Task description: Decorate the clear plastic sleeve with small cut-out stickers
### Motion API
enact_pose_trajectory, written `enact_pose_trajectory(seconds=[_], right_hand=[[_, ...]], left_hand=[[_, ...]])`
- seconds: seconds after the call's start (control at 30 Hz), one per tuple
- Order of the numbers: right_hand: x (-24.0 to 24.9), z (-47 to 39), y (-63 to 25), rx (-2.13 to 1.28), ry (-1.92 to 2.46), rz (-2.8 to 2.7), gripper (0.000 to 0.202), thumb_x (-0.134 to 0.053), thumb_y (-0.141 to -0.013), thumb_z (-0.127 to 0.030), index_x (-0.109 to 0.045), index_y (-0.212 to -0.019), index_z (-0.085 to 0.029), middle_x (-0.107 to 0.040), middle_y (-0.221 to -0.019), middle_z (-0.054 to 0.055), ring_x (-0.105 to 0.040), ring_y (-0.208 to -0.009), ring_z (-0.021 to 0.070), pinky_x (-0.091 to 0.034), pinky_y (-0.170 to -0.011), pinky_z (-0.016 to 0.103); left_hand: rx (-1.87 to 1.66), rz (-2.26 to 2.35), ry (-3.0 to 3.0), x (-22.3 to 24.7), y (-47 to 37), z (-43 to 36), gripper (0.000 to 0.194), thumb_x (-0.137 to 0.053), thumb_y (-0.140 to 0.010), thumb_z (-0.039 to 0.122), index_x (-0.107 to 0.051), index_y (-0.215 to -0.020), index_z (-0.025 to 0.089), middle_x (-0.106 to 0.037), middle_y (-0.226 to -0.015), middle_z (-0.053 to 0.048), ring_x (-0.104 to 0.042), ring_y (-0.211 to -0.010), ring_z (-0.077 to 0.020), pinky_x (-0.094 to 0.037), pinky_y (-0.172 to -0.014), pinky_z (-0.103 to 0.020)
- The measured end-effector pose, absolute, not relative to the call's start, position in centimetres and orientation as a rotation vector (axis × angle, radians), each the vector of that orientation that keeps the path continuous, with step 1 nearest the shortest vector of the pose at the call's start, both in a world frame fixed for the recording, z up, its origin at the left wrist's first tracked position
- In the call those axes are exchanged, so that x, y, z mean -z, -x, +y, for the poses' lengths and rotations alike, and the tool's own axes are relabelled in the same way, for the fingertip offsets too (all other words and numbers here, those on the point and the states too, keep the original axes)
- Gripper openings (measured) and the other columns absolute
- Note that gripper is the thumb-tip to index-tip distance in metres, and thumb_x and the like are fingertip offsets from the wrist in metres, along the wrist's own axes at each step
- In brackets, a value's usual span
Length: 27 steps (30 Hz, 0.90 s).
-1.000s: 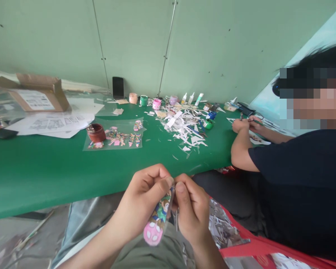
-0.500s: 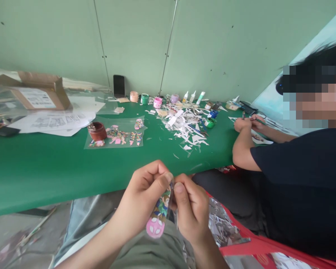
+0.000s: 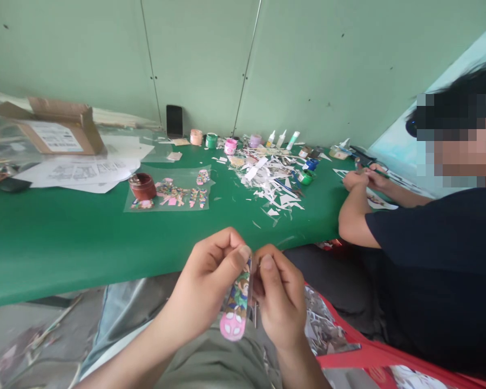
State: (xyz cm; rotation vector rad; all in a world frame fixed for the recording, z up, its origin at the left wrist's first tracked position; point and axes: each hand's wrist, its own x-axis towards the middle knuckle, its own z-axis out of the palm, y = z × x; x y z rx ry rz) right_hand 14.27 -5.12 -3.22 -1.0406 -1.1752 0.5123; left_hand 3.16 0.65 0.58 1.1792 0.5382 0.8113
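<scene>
My left hand (image 3: 216, 275) is closed, thumb and fingers pinching the upper part of a painted strip (image 3: 240, 294) that has a clear film edge. The strip hangs down over my lap, showing coloured figures and a rounded pink end with white petal shapes. Close beside its right edge, my right hand (image 3: 281, 294) is closed in a pinch. A thin, narrow piece sticks out beneath those fingers, but what exactly they grip is hidden. On the green table (image 3: 76, 232) ahead lies a clear sheet (image 3: 178, 205) with several small painted cut-outs (image 3: 174, 193) and a brown-red jar (image 3: 142, 187).
White paper scraps (image 3: 267, 178) lie heaped mid-table, with paint jars (image 3: 230, 146) and glue bottles (image 3: 281, 139) behind. A cardboard box (image 3: 60, 129) and printed sheets (image 3: 85, 167) sit left. At right, another person's hands (image 3: 358, 177) work; a red-edged bag (image 3: 340, 354) is below.
My right hand has shifted slightly right and up, leaving a small gap from the left fingertips. The strip has turned a little more upright, its pink end moving right. The view tilted slightly.
</scene>
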Motion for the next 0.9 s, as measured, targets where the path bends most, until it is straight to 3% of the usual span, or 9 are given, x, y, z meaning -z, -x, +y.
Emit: enact_pose_trajectory(seconds=[0.27,0.73,0.9], right_hand=[[2.5,-5.2,-14.2,-0.296,1.168,-1.209,0.036,-0.046,-0.104,-0.031,-0.053,-0.071,-0.021,-0.041,-0.053,-0.009,-0.036,-0.046,0.0068,-0.027,-0.043,0.018],[2.1,-5.3,-14.0,-0.252,1.193,-1.227,0.032,-0.047,-0.102,-0.026,-0.052,-0.071,-0.021,-0.047,-0.053,-0.008,-0.042,-0.045,0.0063,-0.031,-0.044,0.017],[2.2,-5.1,-13.7,-0.292,1.191,-1.173,0.034,-0.045,-0.103,-0.028,-0.051,-0.070,-0.021,-0.043,-0.053,-0.009,-0.038,-0.046,0.0070,-0.028,-0.042,0.018]], left_hand=[[-0.766,0.478,-1.190,-0.3,-2.9,0.5,0.031,-0.064,-0.091,0.036,-0.053,-0.068,0.019,-0.047,-0.053,0.008,-0.044,-0.046,-0.0061,-0.038,-0.049,-0.019],[-0.769,0.508,-1.269,-1.0,-3.0,0.5,0.032,-0.061,-0.091,0.037,-0.050,-0.068,0.019,-0.039,-0.053,0.008,-0.030,-0.049,-0.0064,-0.027,-0.045,-0.019],[-0.793,0.502,-1.325,-1.1,-2.8,0.7,0.031,-0.059,-0.092,0.036,-0.050,-0.068,0.018,-0.042,-0.054,0.007,-0.031,-0.049,-0.0067,-0.027,-0.047,-0.019]])
